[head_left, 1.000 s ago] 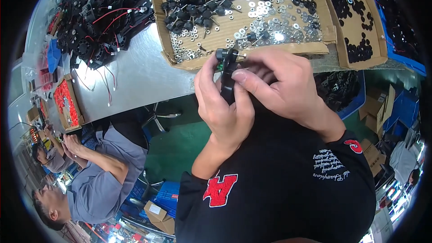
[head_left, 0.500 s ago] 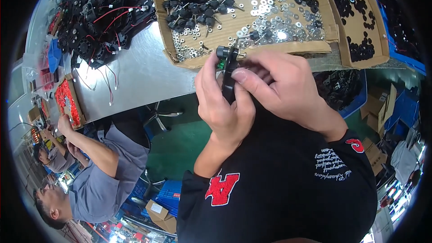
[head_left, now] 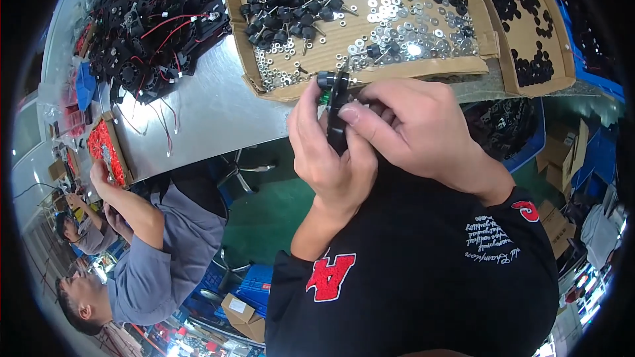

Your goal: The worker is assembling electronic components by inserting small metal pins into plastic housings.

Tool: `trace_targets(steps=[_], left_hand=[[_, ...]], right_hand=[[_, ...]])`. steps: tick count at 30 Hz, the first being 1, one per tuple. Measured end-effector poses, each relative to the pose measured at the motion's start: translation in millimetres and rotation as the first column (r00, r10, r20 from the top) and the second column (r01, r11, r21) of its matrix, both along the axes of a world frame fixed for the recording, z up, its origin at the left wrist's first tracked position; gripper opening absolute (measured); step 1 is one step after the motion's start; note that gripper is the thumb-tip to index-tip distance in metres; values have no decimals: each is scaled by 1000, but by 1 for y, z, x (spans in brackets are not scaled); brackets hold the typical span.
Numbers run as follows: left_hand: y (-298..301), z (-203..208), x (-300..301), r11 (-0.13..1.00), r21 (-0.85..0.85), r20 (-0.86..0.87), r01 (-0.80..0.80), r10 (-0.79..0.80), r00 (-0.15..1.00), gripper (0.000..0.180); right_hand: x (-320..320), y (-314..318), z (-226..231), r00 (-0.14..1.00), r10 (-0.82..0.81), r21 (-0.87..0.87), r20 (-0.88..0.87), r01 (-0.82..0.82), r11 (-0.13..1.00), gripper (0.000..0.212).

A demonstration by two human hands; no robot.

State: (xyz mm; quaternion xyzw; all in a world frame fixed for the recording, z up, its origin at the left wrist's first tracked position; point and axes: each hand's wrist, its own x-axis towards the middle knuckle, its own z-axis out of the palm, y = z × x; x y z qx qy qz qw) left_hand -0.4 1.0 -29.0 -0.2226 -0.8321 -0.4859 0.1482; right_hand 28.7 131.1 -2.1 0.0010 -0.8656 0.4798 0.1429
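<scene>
In the middle, my left hand (head_left: pixel 327 152) grips a thin black plate-like part (head_left: pixel 338 102), seen edge-on. A ribbed black knob (head_left: pixel 325 80) sticks out on its left side, with a bit of green below, and a small metal stud (head_left: pixel 354 81) pokes out on the right. My right hand (head_left: pixel 413 125) is closed beside the part, its thumb tip close against the right side. The curled right fingers hide whatever they pinch.
Beyond my hands lies a cardboard tray (head_left: pixel 436 68) of black knobs with screws, nuts, washers and rings. A second tray (head_left: pixel 562 82) holds black pieces. Black fan units (head_left: pixel 159 33) with wires are heaped on the metal table (head_left: pixel 218 106). Leftward, a co-worker (head_left: pixel 165 251) reaches into a red-filled box (head_left: pixel 122 149).
My hands keep almost the same hold, and the black part has barely shifted. The surroundings sit slightly differently in the view. The co-worker's arm has moved a little at the red-filled box.
</scene>
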Motion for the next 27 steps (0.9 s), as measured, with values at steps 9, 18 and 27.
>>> trace_targets(steps=[9, 18, 27], left_hand=[[-1, 0, 0, 1000, 15, 20, -9, 9, 1000, 49], [-21, 16, -11, 563, 761, 645, -322, -708, 287, 37], [-25, 8, -3, 299, 717, 410, -630, -911, 34, 40]], right_hand=[[-1, 6, -3, 968, 103, -9, 227, -104, 995, 36], [-2, 22, 1, 997, -75, -318, 1, 72, 945, 32], [1, 15, -1, 990, 140, -374, -24, -139, 917, 29]])
